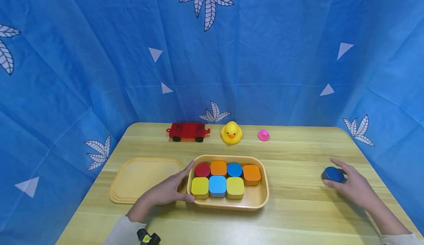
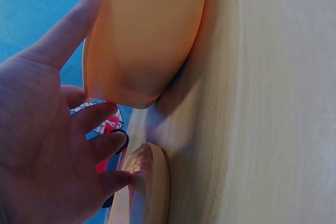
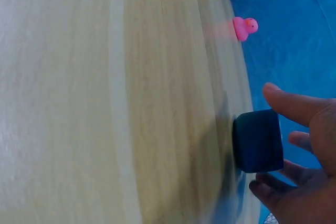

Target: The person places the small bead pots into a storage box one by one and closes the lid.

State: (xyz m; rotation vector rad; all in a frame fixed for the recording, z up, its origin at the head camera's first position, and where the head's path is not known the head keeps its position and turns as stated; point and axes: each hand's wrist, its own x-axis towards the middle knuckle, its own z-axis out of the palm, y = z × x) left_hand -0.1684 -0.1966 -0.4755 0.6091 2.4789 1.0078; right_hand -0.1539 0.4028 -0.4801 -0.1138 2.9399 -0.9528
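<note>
A peach-coloured plastic box [image 1: 258, 199] holds several colourful blocks, among them a red round block [image 1: 202, 170], a light blue square block [image 1: 217, 185] and two yellow square blocks. At its left end my left hand [image 1: 169, 189] rests against the wall, thumb and forefinger spread along the rim. In the left wrist view the other fingers are loosely bent beside the box. A dark blue block [image 1: 333, 174] sits on the table at the right. My right hand [image 1: 356, 186] is spread around it, thumb on one side, fingers on the other; a gap shows beside the block [image 3: 258, 141].
A peach-coloured lid [image 1: 145, 180] lies left of the box. Along the table's back edge stand a red toy wagon [image 1: 188, 131], a yellow rubber duck [image 1: 231, 133] and a small pink duck [image 1: 264, 135]. A blue patterned curtain [image 1: 265, 53] hangs behind the wooden table [image 1: 294, 215].
</note>
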